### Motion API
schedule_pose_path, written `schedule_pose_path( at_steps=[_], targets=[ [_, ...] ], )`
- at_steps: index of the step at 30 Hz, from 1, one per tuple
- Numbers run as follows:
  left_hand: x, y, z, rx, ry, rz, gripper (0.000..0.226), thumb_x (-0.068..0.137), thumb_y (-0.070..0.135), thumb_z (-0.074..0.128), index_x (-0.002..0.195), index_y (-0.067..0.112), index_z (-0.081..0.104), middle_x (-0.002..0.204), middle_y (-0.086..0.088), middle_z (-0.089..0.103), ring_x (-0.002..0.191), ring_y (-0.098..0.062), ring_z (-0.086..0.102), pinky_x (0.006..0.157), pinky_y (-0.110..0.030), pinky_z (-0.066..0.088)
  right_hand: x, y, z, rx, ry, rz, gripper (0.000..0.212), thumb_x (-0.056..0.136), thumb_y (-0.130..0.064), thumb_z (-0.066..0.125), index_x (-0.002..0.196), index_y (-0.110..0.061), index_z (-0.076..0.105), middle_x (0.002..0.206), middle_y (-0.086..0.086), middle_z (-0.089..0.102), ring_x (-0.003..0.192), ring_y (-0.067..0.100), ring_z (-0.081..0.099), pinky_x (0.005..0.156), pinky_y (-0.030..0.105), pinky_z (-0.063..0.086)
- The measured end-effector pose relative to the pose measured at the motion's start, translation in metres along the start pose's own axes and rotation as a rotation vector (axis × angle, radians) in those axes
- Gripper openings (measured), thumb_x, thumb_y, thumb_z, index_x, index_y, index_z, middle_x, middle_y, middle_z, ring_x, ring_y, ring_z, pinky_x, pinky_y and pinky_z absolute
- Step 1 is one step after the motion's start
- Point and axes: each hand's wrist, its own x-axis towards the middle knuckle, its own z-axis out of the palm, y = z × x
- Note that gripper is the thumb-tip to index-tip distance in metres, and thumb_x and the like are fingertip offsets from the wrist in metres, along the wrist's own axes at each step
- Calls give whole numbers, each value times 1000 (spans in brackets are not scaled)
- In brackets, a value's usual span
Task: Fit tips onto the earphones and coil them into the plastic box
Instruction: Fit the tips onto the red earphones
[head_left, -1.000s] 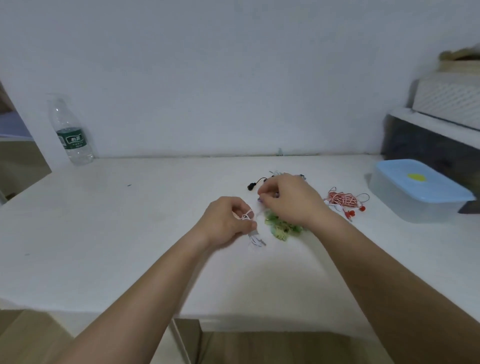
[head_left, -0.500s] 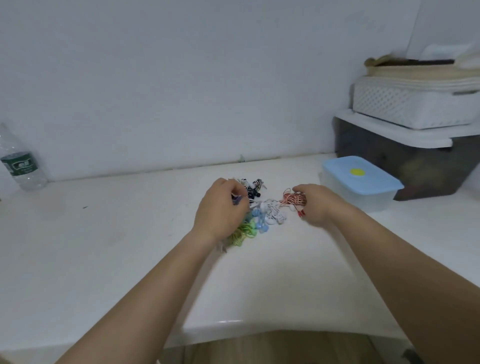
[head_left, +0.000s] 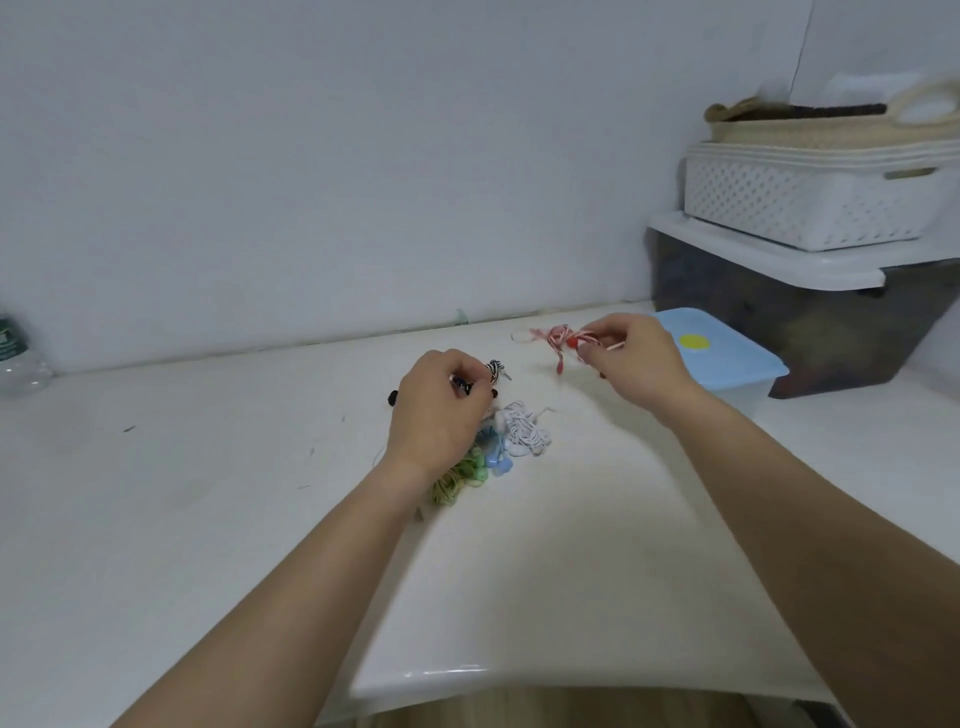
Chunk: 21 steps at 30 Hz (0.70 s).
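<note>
My right hand (head_left: 636, 366) pinches the red-and-white earphones (head_left: 563, 340) and holds them lifted above the white table (head_left: 208, 519), just left of the plastic box with a blue lid (head_left: 727, 364). My left hand (head_left: 439, 410) grips the black-and-white earphones (head_left: 493, 370) over a small pile. In that pile lie white earphones (head_left: 524, 431), blue earphones (head_left: 496, 457) and green earphones (head_left: 460, 480). The box lid is on.
A dark storage bin (head_left: 789, 312) with a white lid stands behind the box, with a white perforated basket (head_left: 800, 202) and a woven basket (head_left: 810, 122) stacked on it. A water bottle (head_left: 15, 358) stands at the far left by the wall. The table's front edge runs close to me.
My right hand has picked the red-and-white earphones up off the table and raised them toward the box. My left hand stays on the black-and-white earphones. The view has shifted right.
</note>
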Motion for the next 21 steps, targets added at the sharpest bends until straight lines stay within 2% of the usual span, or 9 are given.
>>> schedule_pose_path(
  at_steps=[3,6,8,11,13,15,18,21],
  targets=[
    [-1,-2,-8,-76,14,-54,13,86,16,64,87,28,67,92,7,68,73,-13,62,75,-30,52,-5,-32,-1,226,-61,-10,10,89,-14,72,97,-20,74,73,-7,69,62,4,61,62,19,49],
    [-4,-3,-19,-169,4,-119,18,87,17,67,103,26,65,96,9,69,81,-5,64,79,-30,53,-11,-63,6,380,-141,-19,11,90,-11,72,99,-17,73,77,-1,70,69,11,64,68,24,51],
    [-7,-1,-29,-300,-33,-183,32,89,20,69,120,25,59,108,8,69,91,-1,66,87,-29,54,-16,-82,15,457,-212,-20,12,90,-11,72,100,-16,73,80,1,71,72,12,66,72,27,53],
    [-11,0,-57,-637,-80,-342,43,93,16,63,134,22,51,116,0,70,105,-17,69,90,-37,57,-28,-109,37,476,-351,-43,13,89,-9,72,101,-14,74,79,0,73,72,11,67,70,25,54],
    [-15,-3,-82,-872,-73,-416,40,93,10,53,133,16,55,113,-6,73,98,-24,71,79,-38,58,-37,-122,54,434,-451,-72,15,87,-10,74,102,-12,75,81,3,74,73,12,67,68,24,53],
    [-20,-10,-105,-978,-34,-464,40,91,8,43,128,11,59,103,-9,73,88,-30,70,71,-36,55,-46,-131,70,356,-510,-91,15,84,-15,78,100,-15,76,83,5,76,75,13,70,70,24,52],
    [-32,-27,-134,-933,21,-555,29,93,15,44,119,14,58,90,-8,73,76,-28,68,67,-33,52,-59,-139,95,289,-544,-76,17,81,-18,82,97,-16,76,81,1,78,74,8,71,71,24,52],
    [-46,-51,-156,-713,-51,-571,26,92,7,58,117,13,60,89,-10,73,70,-22,68,66,-30,56,-72,-144,122,282,-582,-11,21,79,-19,84,97,-15,75,80,1,78,71,6,70,75,30,54]
  ],
)
